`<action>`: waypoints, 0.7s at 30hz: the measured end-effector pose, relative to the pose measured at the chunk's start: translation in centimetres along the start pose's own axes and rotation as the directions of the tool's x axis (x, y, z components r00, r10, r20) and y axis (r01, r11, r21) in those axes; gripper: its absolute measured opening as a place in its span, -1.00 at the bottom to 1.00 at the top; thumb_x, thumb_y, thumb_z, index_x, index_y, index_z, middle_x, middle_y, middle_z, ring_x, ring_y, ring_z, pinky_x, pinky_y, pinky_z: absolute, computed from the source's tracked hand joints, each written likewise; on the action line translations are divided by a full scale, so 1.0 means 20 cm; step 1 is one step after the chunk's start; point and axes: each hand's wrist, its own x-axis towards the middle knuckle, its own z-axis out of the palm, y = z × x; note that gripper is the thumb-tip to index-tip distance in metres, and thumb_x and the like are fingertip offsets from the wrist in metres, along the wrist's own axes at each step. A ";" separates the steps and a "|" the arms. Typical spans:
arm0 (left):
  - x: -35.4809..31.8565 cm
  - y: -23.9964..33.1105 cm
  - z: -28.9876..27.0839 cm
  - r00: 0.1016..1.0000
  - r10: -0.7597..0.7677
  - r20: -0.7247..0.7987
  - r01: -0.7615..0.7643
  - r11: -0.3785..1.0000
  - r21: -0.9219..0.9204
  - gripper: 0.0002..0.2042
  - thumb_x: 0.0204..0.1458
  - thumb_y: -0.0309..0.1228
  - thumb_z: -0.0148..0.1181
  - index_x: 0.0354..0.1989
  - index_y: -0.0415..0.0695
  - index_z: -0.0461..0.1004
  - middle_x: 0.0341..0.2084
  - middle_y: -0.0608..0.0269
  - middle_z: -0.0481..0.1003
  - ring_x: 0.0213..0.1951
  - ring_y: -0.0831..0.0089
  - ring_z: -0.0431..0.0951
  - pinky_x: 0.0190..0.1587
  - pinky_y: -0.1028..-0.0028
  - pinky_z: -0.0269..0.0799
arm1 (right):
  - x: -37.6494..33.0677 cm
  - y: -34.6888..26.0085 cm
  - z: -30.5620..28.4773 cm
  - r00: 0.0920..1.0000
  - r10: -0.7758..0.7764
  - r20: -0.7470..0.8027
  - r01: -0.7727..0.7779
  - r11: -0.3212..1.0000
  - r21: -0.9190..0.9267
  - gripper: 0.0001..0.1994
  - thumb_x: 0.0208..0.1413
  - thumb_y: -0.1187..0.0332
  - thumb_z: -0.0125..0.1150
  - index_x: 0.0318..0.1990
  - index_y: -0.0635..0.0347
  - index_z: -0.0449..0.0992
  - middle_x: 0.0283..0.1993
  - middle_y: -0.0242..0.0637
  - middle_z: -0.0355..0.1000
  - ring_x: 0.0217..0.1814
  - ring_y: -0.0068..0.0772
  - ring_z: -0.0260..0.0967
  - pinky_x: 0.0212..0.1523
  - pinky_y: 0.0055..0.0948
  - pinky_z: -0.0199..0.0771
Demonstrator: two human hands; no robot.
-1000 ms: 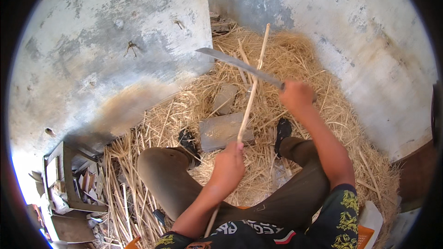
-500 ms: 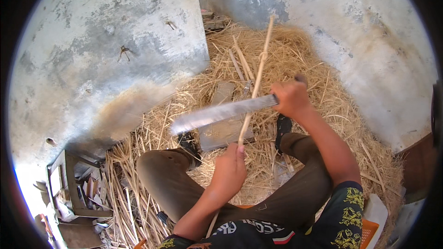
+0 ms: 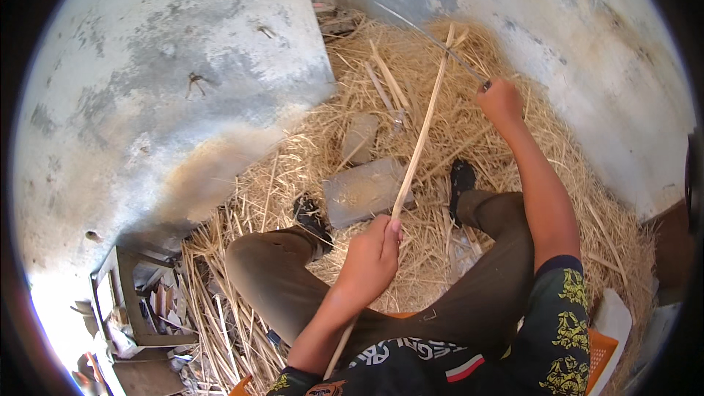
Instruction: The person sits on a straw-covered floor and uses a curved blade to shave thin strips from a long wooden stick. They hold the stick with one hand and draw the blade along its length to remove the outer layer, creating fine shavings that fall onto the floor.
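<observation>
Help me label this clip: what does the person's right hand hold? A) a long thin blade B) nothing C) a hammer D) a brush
A: the right hand grips the handle of a long blade, raised beside the thin cane that the left hand holds.

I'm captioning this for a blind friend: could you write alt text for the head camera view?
Seen from above, a seated person's left hand grips a long thin cane upright, while the right hand holds a long blade raised beside the cane's top. Straw covers the ground between grey walls, with a flat stone block by the feet.
</observation>
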 end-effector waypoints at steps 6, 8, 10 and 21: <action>-0.01 -0.02 -0.02 0.996 -0.092 -0.012 0.092 0.994 0.053 -0.69 0.40 -0.25 -0.09 -0.31 -0.22 0.39 -0.70 0.12 0.36 -0.63 0.30 0.40 -0.49 0.30 0.33 | -0.20 -0.20 -0.04 0.787 -0.614 -0.053 0.615 0.788 -0.005 -0.76 0.08 0.19 0.31 -0.39 0.21 0.62 -0.55 -0.11 0.51 -0.51 -0.19 0.51 -0.48 -0.15 0.49; -0.05 0.05 -0.03 0.994 -0.106 -0.017 0.107 0.987 0.115 -0.71 0.40 -0.26 -0.08 -0.30 -0.22 0.39 -0.70 0.07 0.39 -0.63 0.22 0.44 -0.49 0.27 0.34 | -0.09 -0.03 0.05 0.798 -0.596 -0.092 0.598 0.801 -0.011 -0.75 0.09 0.19 0.29 -0.36 0.22 0.64 -0.53 -0.06 0.52 -0.48 -0.13 0.54 -0.43 -0.12 0.52; -0.08 0.07 -0.02 0.997 -0.051 0.049 0.044 0.991 0.122 -0.73 0.38 -0.29 -0.07 -0.28 -0.23 0.39 -0.63 -0.07 0.45 -0.55 -0.02 0.52 -0.46 0.17 0.37 | 0.02 0.15 0.06 0.980 -0.197 -0.005 0.197 0.979 0.061 -0.75 0.06 0.18 0.30 -0.35 0.21 0.65 -0.50 -0.05 0.54 -0.44 -0.08 0.56 -0.37 -0.11 0.55; -0.08 0.15 -0.06 0.997 -0.072 0.025 0.070 0.994 0.082 -0.71 0.39 -0.26 -0.08 -0.30 -0.23 0.39 -0.63 -0.09 0.44 -0.56 -0.08 0.49 -0.45 0.15 0.35 | -0.07 0.12 -0.18 0.944 -0.324 -0.057 0.329 0.939 0.105 -0.77 0.03 0.27 0.27 -0.34 0.28 0.66 -0.44 0.00 0.55 -0.27 -0.02 0.60 -0.19 -0.04 0.60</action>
